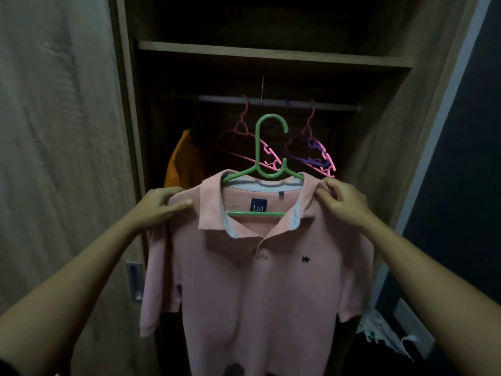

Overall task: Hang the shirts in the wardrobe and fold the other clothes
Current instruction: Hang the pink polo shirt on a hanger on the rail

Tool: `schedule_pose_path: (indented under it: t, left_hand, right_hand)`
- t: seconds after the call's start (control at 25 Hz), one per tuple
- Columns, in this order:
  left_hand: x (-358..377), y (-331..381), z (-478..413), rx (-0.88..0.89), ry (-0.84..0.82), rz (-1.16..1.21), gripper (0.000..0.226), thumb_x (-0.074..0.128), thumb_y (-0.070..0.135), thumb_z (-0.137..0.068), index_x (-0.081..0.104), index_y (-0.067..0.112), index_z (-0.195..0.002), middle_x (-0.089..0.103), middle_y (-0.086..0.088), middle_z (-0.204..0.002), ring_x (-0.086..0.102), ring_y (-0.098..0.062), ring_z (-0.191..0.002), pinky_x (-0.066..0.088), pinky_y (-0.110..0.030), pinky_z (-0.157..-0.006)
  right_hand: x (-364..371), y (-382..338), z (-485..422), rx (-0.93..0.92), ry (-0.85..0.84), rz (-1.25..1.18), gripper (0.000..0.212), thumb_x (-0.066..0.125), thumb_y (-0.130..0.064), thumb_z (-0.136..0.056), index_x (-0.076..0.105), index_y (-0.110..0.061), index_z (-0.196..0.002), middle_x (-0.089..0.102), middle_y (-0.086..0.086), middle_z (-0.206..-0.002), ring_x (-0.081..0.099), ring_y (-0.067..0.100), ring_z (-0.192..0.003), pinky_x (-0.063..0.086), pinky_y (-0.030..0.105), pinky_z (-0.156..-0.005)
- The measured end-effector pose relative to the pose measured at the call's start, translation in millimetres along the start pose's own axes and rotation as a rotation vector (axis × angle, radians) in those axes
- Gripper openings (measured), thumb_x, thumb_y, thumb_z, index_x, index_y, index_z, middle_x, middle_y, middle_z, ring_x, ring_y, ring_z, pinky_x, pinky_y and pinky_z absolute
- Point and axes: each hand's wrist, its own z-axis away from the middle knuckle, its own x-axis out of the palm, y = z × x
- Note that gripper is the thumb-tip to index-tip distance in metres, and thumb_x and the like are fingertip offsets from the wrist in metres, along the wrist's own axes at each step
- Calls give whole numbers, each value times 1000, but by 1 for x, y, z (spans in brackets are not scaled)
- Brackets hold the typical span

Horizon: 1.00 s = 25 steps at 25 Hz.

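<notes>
Got the pink polo shirt point(257, 280) on a thin green plastic hanger point(271, 147), held up in front of the open wardrobe point(271, 54) with the hook below the rail point(298, 103), not on it yet. My left hand point(160, 204) grips one shoulder and my right hand point(339, 202) pinches the other, so the soft knit sits square and doesn't slip off the smooth arms. Empty pink hangers point(244, 137) and an orange garment point(184, 158) hang behind

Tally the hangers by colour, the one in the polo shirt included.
Green hanger: 1, in the pink polo shirt
Pink hangers: 2, bare on the rail
Purple hanger: 1, bare on the rail
Total: 4 whose colour shows; the orange garment's hanger is too dark.
</notes>
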Motion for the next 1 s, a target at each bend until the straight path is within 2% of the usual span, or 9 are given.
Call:
schedule_pose_path:
  t: [0.12, 0.32, 0.44, 0.52, 0.56, 0.64, 0.72, 0.88, 1.0]
  left_hand:
    - [6, -23, 13, -140, 128, 209, 38, 56, 59, -78, 66, 23, -80, 64, 2, -70, 58, -10, -64, 44, -16, -55]
    - [-11, -8, 8, -96, -95, 408, 52, 68, 53, -61, 63, 33, -108, 71, 12, -101, 63, 1, -97, 50, -15, -84]
    - [-26, 20, 5, 4, -241, 131, 39, 63, 62, -64, 69, 29, -82, 69, 15, -77, 62, 2, -72, 47, -14, -65]
    - [-30, 27, 15, 59, -158, 6, 50, 53, 67, -69, 62, 17, -65, 55, 12, -58, 50, -1, -54, 36, -16, -51]
    - [-31, 30, 22, 75, -72, -46, 51, 49, 66, -72, 57, 16, -61, 51, 9, -54, 48, -3, -52, 31, -15, -48]
    - [-28, 38, 34, 95, 88, -156, 47, 47, 59, -77, 49, 17, -58, 45, 3, -48, 49, -8, -52, 30, -18, -47]
    - [-21, 45, 41, 42, 188, -234, 41, 52, 49, -81, 48, 15, -59, 50, 0, -51, 49, -12, -48, 27, -22, -47]
    - [1, 61, 35, -127, 272, -373, 28, 57, 34, -90, 50, 14, -72, 65, -20, -77, 61, -41, -77, 37, -38, -59]
    - [17, 79, 21, -206, 266, -443, 27, 46, 38, -95, 56, 13, -93, 67, -14, -93, 61, -39, -90, 41, -37, -64]
  right_hand:
    - [-7, 3, -5, 29, 45, -26, 5, 53, -32, -91, 57, -33, -92, 53, -9, -72, 50, 17, -74, 33, 27, -71]
    - [1, -4, -11, 28, -26, -8, 10, 53, -30, -91, 50, -35, -82, 52, -11, -69, 50, 17, -74, 34, 28, -70]
    - [15, -14, -15, 10, -83, -56, 20, 54, -28, -91, 50, -39, -75, 52, -14, -65, 50, 14, -66, 34, 27, -67]
    - [26, -22, -18, 19, -98, -83, 12, 54, -30, -91, 54, -36, -81, 57, -13, -71, 53, 16, -72, 38, 30, -70]
    - [34, -28, -21, 14, -88, -80, 4, 54, -31, -90, 58, -32, -92, 63, -8, -82, 58, 20, -81, 42, 34, -76]
    - [51, -42, -28, 52, -48, -48, 36, 57, -27, -88, 54, -12, -121, 59, 12, -118, 55, 30, -109, 42, 43, -96]
    - [72, -74, -31, 175, 8, -208, 47, 58, -20, -88, 44, -7, -131, 50, 18, -127, 52, 31, -115, 41, 44, -101]
    - [102, -166, -32, 400, -257, -774, 28, 44, -38, -95, 61, -16, -96, 64, 6, -89, 62, 21, -83, 53, 41, -87]
    - [108, -197, -54, 534, -191, -912, 32, 51, -37, -92, 61, -8, -102, 60, 5, -91, 59, 21, -97, 49, 38, -95]
